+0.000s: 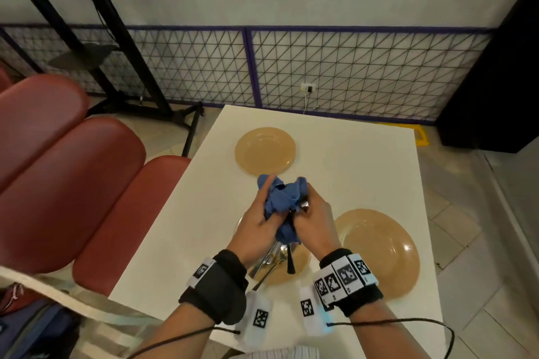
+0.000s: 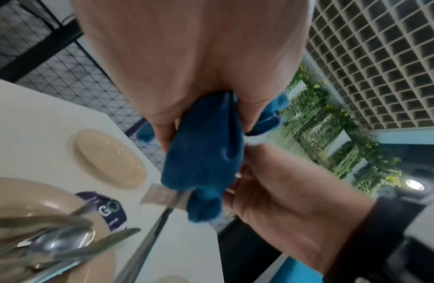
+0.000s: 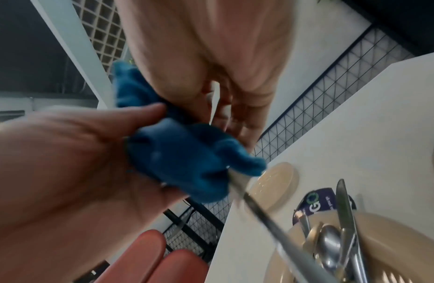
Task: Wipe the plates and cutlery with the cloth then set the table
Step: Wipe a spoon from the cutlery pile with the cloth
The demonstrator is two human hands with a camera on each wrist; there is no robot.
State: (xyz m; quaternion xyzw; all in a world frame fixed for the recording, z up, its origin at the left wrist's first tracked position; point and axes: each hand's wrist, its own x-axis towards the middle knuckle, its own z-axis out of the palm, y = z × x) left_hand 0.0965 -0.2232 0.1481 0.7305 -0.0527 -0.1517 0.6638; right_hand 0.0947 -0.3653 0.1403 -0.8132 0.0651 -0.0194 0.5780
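Note:
Both hands are raised over the near tan plate [image 1: 302, 267], which holds several pieces of cutlery [image 1: 267, 261]. My left hand [image 1: 262, 207] grips a bunched blue cloth [image 1: 284, 198] wrapped round one piece of cutlery [image 3: 271, 216]. My right hand [image 1: 310, 210] pinches the shiny upper end of that piece, while its long shaft [image 1: 290, 259] hangs down toward the plate. Its type is hidden by the cloth. A second tan plate [image 1: 265, 150] lies farther back. A third plate [image 1: 379, 251] sits to the right.
The white table [image 1: 364, 169] ends close on the left, beside red padded seats [image 1: 73, 169]. A purple round sticker [image 2: 106, 208] lies on the table by the near plate. A wire-mesh fence [image 1: 350, 73] and a black stand [image 1: 122, 67] are behind.

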